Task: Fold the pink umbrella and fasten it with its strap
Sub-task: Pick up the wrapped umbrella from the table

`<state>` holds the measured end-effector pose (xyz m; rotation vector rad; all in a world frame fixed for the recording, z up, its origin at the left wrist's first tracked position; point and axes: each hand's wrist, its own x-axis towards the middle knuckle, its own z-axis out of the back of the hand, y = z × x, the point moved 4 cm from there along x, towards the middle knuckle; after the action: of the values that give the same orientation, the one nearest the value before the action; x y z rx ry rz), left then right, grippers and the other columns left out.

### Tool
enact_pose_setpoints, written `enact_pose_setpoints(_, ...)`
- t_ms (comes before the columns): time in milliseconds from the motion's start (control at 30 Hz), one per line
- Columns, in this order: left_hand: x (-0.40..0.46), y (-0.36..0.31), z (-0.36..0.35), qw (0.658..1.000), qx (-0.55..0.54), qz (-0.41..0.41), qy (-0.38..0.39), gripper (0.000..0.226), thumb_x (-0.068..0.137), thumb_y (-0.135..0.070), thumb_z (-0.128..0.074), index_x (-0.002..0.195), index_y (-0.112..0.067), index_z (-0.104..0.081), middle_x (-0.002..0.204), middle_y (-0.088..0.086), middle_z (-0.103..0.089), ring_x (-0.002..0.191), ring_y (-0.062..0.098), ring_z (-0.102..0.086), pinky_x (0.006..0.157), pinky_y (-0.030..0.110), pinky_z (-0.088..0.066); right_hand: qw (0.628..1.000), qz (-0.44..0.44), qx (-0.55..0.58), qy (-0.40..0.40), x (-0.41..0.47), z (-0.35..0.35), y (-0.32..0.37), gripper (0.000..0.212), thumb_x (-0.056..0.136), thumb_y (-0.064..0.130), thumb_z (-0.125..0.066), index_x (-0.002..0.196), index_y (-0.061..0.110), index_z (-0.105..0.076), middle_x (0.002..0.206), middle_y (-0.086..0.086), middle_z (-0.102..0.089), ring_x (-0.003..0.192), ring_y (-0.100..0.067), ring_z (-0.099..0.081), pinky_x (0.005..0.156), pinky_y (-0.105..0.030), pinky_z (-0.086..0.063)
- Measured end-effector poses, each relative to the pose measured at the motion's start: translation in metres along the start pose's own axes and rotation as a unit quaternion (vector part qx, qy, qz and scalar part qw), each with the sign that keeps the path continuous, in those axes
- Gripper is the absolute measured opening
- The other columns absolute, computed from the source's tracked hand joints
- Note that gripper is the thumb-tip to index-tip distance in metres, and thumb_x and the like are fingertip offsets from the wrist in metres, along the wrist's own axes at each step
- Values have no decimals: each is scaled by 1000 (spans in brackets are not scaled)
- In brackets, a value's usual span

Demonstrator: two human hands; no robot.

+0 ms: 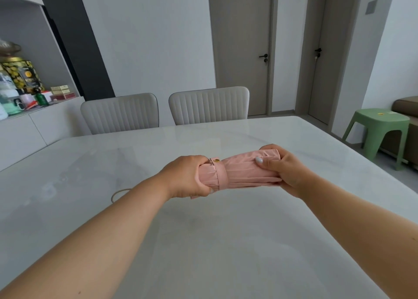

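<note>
The pink umbrella (245,171) is folded into a short roll and held level above the white marble table (203,242). My left hand (186,176) grips its left end. My right hand (283,167) grips its right end, thumb on top of the fabric. A pink strap (219,174) runs around the roll just right of my left hand, with a gold snap button (216,161) on its top end. A pale cord loop (118,194) hangs out below my left forearm; the handle is hidden by my left hand.
Two grey padded chairs (119,113) (209,105) stand at the table's far edge. A green plastic stool (382,131) is on the floor to the right. A sideboard (34,122) with tins and bottles lines the left wall. Two closed doors are behind.
</note>
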<state>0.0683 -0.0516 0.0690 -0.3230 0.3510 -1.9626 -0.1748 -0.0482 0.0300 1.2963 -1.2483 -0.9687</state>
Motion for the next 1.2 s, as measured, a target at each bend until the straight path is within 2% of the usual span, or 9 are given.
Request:
enact_pose_setpoints(133, -9, 28, 37, 990, -8, 70, -124, 85, 65, -81, -40, 129, -27, -55, 121, -4, -62, 117, 21, -53, 100, 38, -41, 999, 6, 35, -34, 6, 3, -1, 14, 83, 7, -66, 95, 13, -61, 81, -7, -65, 68, -19, -66, 58, -32, -55)
enact_pose_setpoints(267, -21, 99, 51, 916, -116, 301, -238, 82, 87, -73, -19, 127, -11, -54, 131, 12, -56, 123, 34, -45, 103, 42, -34, 997, 19, 48, -58, 16, 9, 3, 14, 86, 5, -63, 95, 16, -59, 74, -2, -67, 65, -17, -65, 56, -29, -54)
enact_pose_setpoints(367, -20, 122, 24, 789, -458, 356, -204, 66, 93, -69, -29, 112, -12, -58, 115, 12, -59, 103, 32, -54, 94, 41, -41, 997, 17, 51, -52, 27, 2, 4, 14, 86, 6, -64, 94, 17, -60, 74, -2, -65, 65, -17, -63, 56, -28, -53)
enact_pose_setpoints(467, -11, 117, 10, 692, -626, 317, -169, 57, 96, -60, -37, 106, -8, -59, 100, 21, -64, 88, 41, -64, 88, 51, -50, 998, 7, 41, -40, 41, -14, 0, 19, 80, 10, -69, 96, 17, -60, 80, -5, -62, 69, -19, -60, 61, -31, -50)
enact_pose_setpoints(900, -3, 179, 26, 621, -629, 395, -251, 46, 101, -45, -38, 86, -5, -57, 78, 19, -61, 60, 30, -59, 60, 36, -51, 996, -66, -51, -41, 167, -95, -3, 18, 93, 33, -53, 82, 20, -57, 73, -2, -54, 60, -19, -52, 45, -25, -38)
enact_pose_setpoints(967, -12, 204, 38, 652, -546, 437, -293, 46, 101, -47, -35, 89, -8, -57, 86, 18, -61, 62, 28, -54, 59, 36, -46, 995, -74, -60, -25, 185, -116, 1, 15, 92, 28, -55, 81, 19, -58, 71, -3, -54, 57, -20, -52, 41, -24, -37)
enact_pose_setpoints(1033, -28, 227, 62, 743, -324, 481, -334, 47, 101, -48, -32, 91, -10, -58, 101, 18, -62, 76, 30, -53, 67, 38, -44, 994, -86, -72, 3, 199, -142, 1, 14, 92, 25, -56, 80, 19, -60, 70, -3, -56, 58, -21, -54, 40, -24, -39)
enact_pose_setpoints(1133, -49, 225, 96, 860, -130, 350, -348, 41, 94, -51, -47, 114, -17, -56, 116, 6, -61, 102, 22, -56, 81, 32, -40, 988, -116, -89, 56, 214, -193, -4, 10, 90, 24, -60, 82, 18, -63, 71, -3, -59, 62, -22, -56, 43, -26, -43)
enact_pose_setpoints(1200, -58, 219, 101, 928, -80, 275, -236, 63, 81, -59, -62, 135, -32, -43, 125, -4, -53, 112, 14, -54, 92, 32, -43, 982, -137, -93, 91, 221, -233, -12, 7, 89, 22, -61, 84, 19, -65, 72, -2, -61, 64, -22, -58, 44, -26, -44)
